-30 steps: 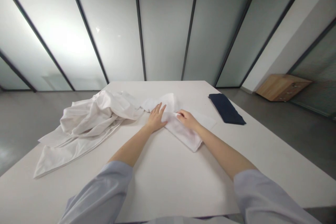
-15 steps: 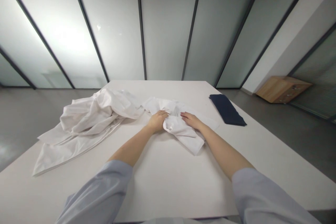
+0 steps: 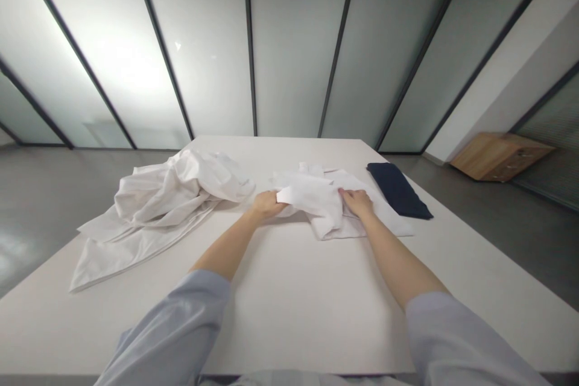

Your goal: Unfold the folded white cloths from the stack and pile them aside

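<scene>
Where the two forearms meet the cloth, a white garment [image 3: 325,202] is seen bunched on the white worktop [image 3: 289,307], and it is grasped from both sides. The left hand [image 3: 266,202] is clenched on the garment's left edge, with a folded flap of the fabric standing up just beside the knuckles. The right hand [image 3: 358,202] is closed on the fabric at the opposite side, the fingers partly buried in the folds, so that how much cloth is pinched cannot be told exactly. Between the two grips the garment is gathered into a loose hump; beyond the right grip a flatter part of it is spread out on the worktop toward the far right.

Well to the left of the left grip, a larger heap of white cloth [image 3: 158,208] is piled in crumpled folds, its near end trailing flat toward the worktop's left edge. Its nearest fold lies close to the left hand, though whether it touches the held garment cannot be told. Just beyond the right grip, past the spread part of the garment, a dark blue folded cloth [image 3: 398,190] is laid flat. Pale blue sleeves [image 3: 181,332] are seen on both forearms near the bottom of the view. A wooden cabinet [image 3: 500,155] is seen on the floor, far off to the right of the worktop.
</scene>
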The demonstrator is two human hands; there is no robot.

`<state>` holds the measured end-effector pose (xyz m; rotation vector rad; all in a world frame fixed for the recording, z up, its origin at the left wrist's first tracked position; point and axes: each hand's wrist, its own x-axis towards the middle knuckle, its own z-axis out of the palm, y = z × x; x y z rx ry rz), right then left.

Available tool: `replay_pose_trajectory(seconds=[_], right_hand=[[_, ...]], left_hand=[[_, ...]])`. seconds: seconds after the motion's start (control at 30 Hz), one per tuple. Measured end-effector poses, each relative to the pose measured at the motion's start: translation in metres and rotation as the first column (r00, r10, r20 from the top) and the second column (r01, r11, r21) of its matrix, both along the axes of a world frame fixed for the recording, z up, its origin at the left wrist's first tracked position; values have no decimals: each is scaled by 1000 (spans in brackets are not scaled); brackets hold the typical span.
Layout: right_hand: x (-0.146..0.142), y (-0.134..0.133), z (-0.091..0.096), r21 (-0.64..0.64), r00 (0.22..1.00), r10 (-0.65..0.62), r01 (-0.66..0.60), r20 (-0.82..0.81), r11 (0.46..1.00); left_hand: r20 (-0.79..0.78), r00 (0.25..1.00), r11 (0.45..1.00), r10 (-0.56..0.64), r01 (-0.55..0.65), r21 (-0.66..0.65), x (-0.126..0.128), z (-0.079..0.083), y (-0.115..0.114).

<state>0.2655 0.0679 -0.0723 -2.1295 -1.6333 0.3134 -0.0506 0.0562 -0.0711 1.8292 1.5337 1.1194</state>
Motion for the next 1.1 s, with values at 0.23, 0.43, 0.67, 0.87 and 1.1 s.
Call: replay_pose_trajectory(seconds=[0.23, 0.43, 0.67, 0.87, 1.1], right_hand=[[-65, -17, -2, 188, 669, 593, -578, -448, 794], [-97, -30, -2, 277, 571, 630, -585, -527, 762], [-51, -9, -4, 468, 710, 279, 81, -646, 880], [-42, 2, -17, 355, 647, 166, 172, -744, 919], [-54, 0, -17, 383, 666, 243, 70, -705, 921]], left_hand=[[-545, 813, 884, -205, 393, 254, 28, 5, -20], [-572, 736, 889, -363, 458, 25, 36, 6, -18], [-413, 907, 908, -79, 236, 346, 12, 61, -12], [-319, 877, 719, 358, -42, 693, -70, 183, -12], [-678, 458, 817, 576, -351, 457, -172, 212, -9]])
